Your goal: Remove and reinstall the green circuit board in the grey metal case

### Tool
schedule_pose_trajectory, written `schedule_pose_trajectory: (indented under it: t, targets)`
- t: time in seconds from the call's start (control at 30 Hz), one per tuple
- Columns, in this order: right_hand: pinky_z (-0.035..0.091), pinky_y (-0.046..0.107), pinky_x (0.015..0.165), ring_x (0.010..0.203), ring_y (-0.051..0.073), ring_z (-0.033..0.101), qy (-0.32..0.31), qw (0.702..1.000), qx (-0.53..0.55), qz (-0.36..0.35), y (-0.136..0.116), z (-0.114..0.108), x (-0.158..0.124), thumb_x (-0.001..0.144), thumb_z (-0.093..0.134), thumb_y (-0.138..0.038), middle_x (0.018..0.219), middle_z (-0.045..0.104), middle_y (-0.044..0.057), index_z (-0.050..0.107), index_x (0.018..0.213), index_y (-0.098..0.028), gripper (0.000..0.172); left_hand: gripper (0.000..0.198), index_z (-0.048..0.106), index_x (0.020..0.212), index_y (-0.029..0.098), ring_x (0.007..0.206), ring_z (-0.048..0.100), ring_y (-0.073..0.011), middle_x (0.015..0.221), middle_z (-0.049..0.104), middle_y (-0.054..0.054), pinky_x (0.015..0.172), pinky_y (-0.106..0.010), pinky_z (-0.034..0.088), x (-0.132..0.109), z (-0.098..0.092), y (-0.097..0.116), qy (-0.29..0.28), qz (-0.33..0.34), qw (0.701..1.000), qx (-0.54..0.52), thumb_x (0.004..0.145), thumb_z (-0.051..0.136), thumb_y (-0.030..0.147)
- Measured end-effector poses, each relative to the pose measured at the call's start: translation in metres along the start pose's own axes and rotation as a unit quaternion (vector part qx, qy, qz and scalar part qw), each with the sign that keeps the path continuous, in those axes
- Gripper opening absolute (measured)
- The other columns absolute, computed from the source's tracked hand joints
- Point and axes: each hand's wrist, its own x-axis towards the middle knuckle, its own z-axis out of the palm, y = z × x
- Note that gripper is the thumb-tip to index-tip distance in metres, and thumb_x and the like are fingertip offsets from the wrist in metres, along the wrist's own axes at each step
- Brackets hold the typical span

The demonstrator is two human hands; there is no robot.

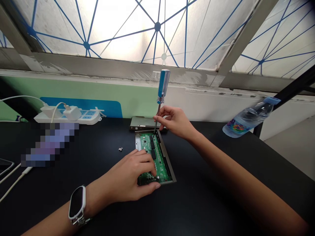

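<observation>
A green circuit board lies in a shallow metal tray on the black table. My left hand rests over the board's near left part, fingers bent onto it and thumb along the near edge. Between the thumb and fingers of my right hand is the shaft of a screwdriver with a blue and clear handle. It stands nearly upright, its tip down at the board's far edge. Just behind the tray lies a flat metal cover. A few small screws sit left of the board.
At the back left stands a white power strip with plugs and cables. A blurred-out patch covers something in front of it. The corner of a dark device shows at far left. On the right, a plastic bottle leans by a black bar.
</observation>
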Motion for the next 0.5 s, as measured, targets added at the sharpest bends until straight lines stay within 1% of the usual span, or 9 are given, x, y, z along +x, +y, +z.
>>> schedule_pose_trajectory:
  t: [0.07,0.13,0.2,0.27,0.33,0.43,0.5]
  targets:
    - [0.05,0.026,0.049,0.058,0.016,0.073,-0.001,1.0,0.002,0.0,-0.0007,-0.0001,-0.0001,0.088,0.075,-0.041,0.098,0.075,0.006,0.065,0.092,-0.019,0.024,0.011,0.067,0.089,0.021,0.09,0.059,-0.0223,0.094,0.068,-0.003,0.084,-0.037,0.04,-0.0002,0.0001,-0.0004,0.0,0.0,1.0,0.001,0.09,0.072,0.03]
    - [0.051,0.026,0.05,0.059,0.015,0.073,-0.015,1.0,0.015,0.005,-0.0024,-0.0009,0.0001,0.09,0.072,-0.04,0.11,0.076,0.008,0.066,0.105,-0.02,0.026,0.011,0.067,0.089,0.021,0.09,0.059,-0.0221,0.094,0.068,-0.003,0.084,-0.037,0.04,-0.0009,0.0002,-0.0007,0.002,-0.001,1.0,0.001,0.09,0.072,0.03]
    - [0.053,0.027,0.051,0.06,0.014,0.073,-0.034,0.999,0.033,0.013,-0.0044,-0.0019,0.0005,0.093,0.068,-0.039,0.11,0.077,0.008,0.065,0.111,-0.019,0.026,0.011,0.067,0.089,0.021,0.091,0.06,-0.022,0.094,0.068,-0.003,0.083,-0.037,0.04,-0.0016,0.0002,-0.0007,0.003,0.0,1.0,0.001,0.089,0.072,0.03]
    - [0.053,0.026,0.052,0.061,0.015,0.074,-0.04,0.998,0.044,0.018,-0.0056,-0.0027,0.0009,0.094,0.066,-0.036,0.104,0.078,0.008,0.065,0.105,-0.018,0.021,0.011,0.067,0.089,0.021,0.09,0.06,-0.022,0.094,0.068,-0.003,0.083,-0.037,0.04,-0.0017,0.0001,-0.0006,0.003,0.0,1.0,0.001,0.089,0.073,0.03]
    - [0.052,0.026,0.051,0.061,0.015,0.073,-0.031,0.998,0.045,0.015,-0.0051,-0.0027,0.0011,0.091,0.07,-0.033,0.097,0.078,0.007,0.063,0.093,-0.019,0.016,0.011,0.067,0.089,0.021,0.091,0.06,-0.022,0.094,0.068,-0.003,0.083,-0.037,0.04,-0.0014,0.0,-0.0005,0.003,0.0,1.0,0.002,0.089,0.073,0.03]
    - [0.05,0.025,0.049,0.058,0.016,0.073,-0.005,0.999,0.034,0.001,-0.0025,-0.0012,0.0011,0.087,0.075,-0.033,0.088,0.075,0.004,0.057,0.081,-0.019,0.023,0.011,0.067,0.088,0.021,0.091,0.06,-0.0221,0.094,0.069,-0.003,0.084,-0.037,0.04,-0.0005,0.0,-0.0009,0.003,-0.001,1.0,0.001,0.09,0.072,0.03]
    - [0.048,0.025,0.046,0.059,0.017,0.074,0.009,1.0,0.02,0.0,-0.0017,0.0001,0.0006,0.086,0.076,-0.035,0.088,0.075,0.004,0.058,0.082,-0.019,0.024,0.011,0.067,0.089,0.021,0.091,0.06,-0.0223,0.095,0.069,-0.003,0.084,-0.037,0.04,0.0,-0.0001,-0.0011,0.003,-0.001,1.0,0.0,0.089,0.073,0.03]
